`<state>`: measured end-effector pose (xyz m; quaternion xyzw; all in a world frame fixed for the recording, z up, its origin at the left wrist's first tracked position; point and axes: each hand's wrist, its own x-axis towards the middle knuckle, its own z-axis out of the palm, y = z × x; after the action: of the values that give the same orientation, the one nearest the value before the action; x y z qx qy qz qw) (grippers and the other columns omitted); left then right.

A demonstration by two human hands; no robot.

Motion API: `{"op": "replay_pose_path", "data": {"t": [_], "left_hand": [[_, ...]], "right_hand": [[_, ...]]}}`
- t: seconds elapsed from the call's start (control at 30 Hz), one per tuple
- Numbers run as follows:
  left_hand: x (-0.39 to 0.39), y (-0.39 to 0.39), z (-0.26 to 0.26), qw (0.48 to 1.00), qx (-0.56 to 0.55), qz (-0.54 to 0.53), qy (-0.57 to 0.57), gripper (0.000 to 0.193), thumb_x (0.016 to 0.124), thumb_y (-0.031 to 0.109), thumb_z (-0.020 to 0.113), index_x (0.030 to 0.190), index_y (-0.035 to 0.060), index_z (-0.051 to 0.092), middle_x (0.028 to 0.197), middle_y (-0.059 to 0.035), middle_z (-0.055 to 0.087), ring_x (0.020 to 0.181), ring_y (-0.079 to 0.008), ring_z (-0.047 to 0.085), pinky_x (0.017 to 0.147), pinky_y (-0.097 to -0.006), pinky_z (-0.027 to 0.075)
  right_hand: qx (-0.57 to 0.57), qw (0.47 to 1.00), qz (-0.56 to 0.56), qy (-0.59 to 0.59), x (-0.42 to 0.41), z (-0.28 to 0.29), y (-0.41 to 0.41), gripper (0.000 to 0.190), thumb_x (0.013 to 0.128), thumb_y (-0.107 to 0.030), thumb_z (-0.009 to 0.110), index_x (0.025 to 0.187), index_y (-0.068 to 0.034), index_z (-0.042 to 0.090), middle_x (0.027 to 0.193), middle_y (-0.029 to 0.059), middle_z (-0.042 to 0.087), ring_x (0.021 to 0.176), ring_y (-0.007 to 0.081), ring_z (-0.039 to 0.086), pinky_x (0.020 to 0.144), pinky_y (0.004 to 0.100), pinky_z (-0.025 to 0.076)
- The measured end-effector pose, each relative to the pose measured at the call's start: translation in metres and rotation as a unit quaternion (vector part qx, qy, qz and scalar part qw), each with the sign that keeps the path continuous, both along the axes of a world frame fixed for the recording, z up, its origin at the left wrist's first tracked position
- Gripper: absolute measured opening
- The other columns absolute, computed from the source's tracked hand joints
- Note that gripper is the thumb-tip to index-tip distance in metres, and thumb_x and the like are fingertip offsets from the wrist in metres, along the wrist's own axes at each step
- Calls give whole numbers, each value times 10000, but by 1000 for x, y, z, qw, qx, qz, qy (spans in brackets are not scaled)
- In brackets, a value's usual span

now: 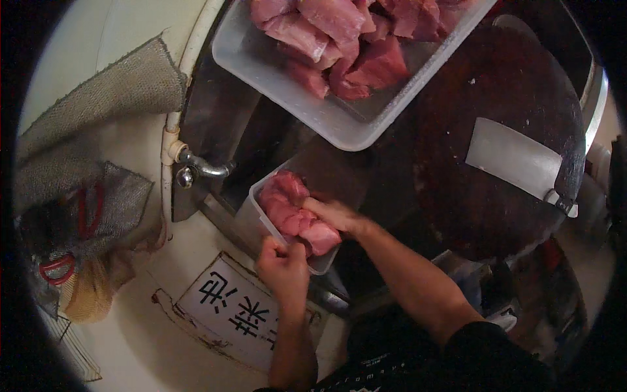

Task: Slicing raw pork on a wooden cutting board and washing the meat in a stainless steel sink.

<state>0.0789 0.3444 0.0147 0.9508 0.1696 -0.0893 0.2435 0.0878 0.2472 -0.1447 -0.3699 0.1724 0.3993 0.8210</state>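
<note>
A small clear plastic container (pixel 253 198) holds several pieces of raw red meat (pixel 286 210), heaped up to its rim. My left hand (pixel 284 262) is curled at the near side of this container and grips its rim. Across from it, my right hand (pixel 338 215) reaches in over the right side, its fingers against the meat. Part of the right fingers is hidden by the meat, so whether they grip it is unclear. Above, a large translucent plastic tub (pixel 348 139) holds many more raw meat chunks (pixel 338 44).
At right, a cleaver (pixel 514 154) lies on a round dark chopping block (pixel 455 196). A metal tap (pixel 205 167) juts from a wall pipe (pixel 169 147) on the left. Grey mesh cloths (pixel 112 88) and red-handled items (pixel 90 210) hang beside it. A sign with writing (pixel 235 299) is below.
</note>
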Motion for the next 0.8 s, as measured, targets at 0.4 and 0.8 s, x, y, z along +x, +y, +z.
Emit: {"op": "replay_pose_path", "data": {"t": [0.4,0.8], "left_hand": [[17,-53,27,973,91,-207,52,215,746,115,759,740,45,556,628,-107,598,564,-268,618,589,-419,495],[21,-79,25,967,77,-239,37,206,713,121,783,711,74,582,607,-142,631,567,-354,639,631,-468,510]], "right_hand": [[394,895,-148,148,-35,-19,14,606,970,-579,614,1342,-100,607,1317,72,654,1160,181,644,989,373,534],[104,931,-188,-294,-19,4,-20,461,759,-316,830,1145,-101,699,1191,85,663,1116,253,599,995,413,470]]}}
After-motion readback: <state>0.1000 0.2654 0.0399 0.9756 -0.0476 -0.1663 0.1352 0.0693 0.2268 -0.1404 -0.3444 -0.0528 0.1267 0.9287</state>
